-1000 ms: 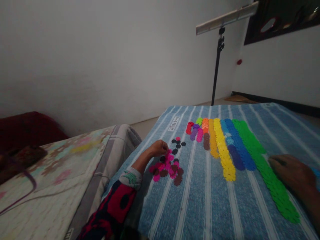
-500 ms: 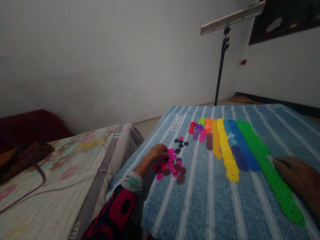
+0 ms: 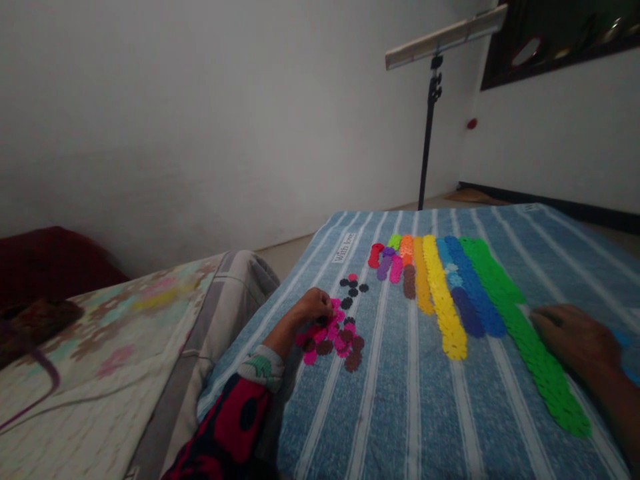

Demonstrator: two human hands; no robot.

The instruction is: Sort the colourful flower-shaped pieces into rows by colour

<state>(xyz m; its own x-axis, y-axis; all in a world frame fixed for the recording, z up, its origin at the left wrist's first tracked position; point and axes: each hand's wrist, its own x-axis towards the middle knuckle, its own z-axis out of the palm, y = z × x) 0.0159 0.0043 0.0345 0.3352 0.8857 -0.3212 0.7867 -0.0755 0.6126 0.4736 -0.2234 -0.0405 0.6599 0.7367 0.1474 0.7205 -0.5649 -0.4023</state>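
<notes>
- Left hand (image 3: 313,305): fingers bunched at far left edge of loose pink discs (image 3: 333,327); anything pinched is hidden.
- Right hand (image 3: 575,333): blurred, curled just right of green row (image 3: 540,373); grip can't be told.
- Blue pieces (image 3: 621,338): partly behind right hand, cut off at right.
- Far: light stand (image 3: 427,147), foot hidden behind striped cloth (image 3: 385,400).

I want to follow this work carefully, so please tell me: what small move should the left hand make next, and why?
Perhaps the left hand should draw out one pink disc, since the hand is at the edge of the pile, where pink, brown and black discs lie mixed. Elsewhere on the cloth, many discs lie in rows mostly by colour, like the yellow row.
</notes>
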